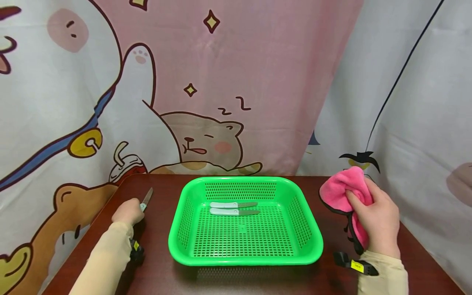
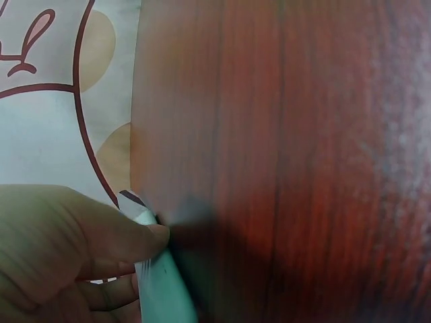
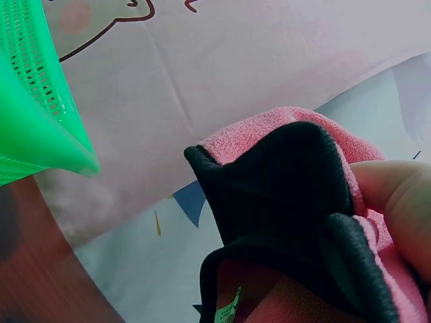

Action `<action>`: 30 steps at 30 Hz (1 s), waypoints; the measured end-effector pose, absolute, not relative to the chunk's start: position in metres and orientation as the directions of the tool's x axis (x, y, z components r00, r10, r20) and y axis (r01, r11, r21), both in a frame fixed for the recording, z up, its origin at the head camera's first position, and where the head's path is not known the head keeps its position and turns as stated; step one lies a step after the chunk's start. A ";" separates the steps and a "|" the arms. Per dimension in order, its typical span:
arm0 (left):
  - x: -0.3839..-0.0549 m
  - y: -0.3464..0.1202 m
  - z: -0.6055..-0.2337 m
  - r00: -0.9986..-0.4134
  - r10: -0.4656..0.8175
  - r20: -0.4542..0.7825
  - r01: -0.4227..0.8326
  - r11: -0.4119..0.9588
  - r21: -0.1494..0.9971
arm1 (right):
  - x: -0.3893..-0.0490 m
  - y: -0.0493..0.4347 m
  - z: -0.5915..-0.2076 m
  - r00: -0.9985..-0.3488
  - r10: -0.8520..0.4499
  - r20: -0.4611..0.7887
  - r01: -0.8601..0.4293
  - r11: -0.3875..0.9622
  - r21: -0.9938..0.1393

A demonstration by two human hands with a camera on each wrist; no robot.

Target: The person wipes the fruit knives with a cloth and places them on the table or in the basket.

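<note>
My left hand (image 1: 128, 211) grips a small knife (image 1: 147, 197) by its pale mint handle (image 2: 161, 286), low over the table's left side, with the blade pointing away. In the left wrist view the thumb presses on the handle and most of the blade is hard to see. On the right, my right hand (image 1: 380, 217) pinches a folded pink cloth (image 1: 341, 190) with a dark edging, held up above the table. Two more knives, an upper one (image 1: 223, 205) and a lower one (image 1: 223, 212), lie side by side in the green basket (image 1: 241, 261) between my hands.
The dark reddish-brown table (image 1: 155, 262) carries the basket in its middle. A printed cartoon curtain (image 1: 273, 82) hangs right behind the table and along both sides. Each wrist wears a black strap with a small device.
</note>
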State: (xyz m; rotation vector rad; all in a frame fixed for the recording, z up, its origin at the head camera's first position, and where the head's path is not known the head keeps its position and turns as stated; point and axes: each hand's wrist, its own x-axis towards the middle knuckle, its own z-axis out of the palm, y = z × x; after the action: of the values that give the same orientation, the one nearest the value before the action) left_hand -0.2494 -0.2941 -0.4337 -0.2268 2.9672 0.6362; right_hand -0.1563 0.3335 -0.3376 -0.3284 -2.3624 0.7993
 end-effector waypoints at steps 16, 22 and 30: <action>-0.248 -0.293 -0.429 -0.970 -0.161 -0.182 -0.222 0.893 0.392 | -0.156 0.334 -0.338 -0.778 0.418 0.468 0.050 0.784 -0.618; -0.246 -0.290 -0.426 -0.970 -0.158 -0.184 -0.219 0.895 0.388 | -0.156 0.334 -0.338 -0.777 0.421 0.468 0.047 0.780 -0.624; -0.246 -0.292 -0.430 -0.990 -0.087 -0.113 -0.125 0.909 0.397 | -0.158 0.334 -0.338 -0.784 0.410 0.466 0.051 0.791 -0.610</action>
State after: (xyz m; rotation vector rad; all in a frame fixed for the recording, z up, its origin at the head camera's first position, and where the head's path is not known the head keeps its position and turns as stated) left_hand -0.2455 -0.2917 -0.4299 -0.1662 2.9787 0.6291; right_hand -0.1576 0.3342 -0.3383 -0.3410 -2.3763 0.7872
